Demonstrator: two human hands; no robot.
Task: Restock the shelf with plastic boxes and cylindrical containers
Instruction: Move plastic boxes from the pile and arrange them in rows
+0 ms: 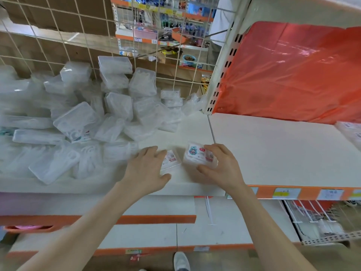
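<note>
Clear plastic box (197, 154) sits at the near edge of the white shelf (273, 149), my right hand (220, 169) curled round it. Just left, my left hand (145, 169) lies with loose, spread fingers over a flatter box (172, 160), apparently not gripping. More boxes (78, 118) heap far left.
</note>
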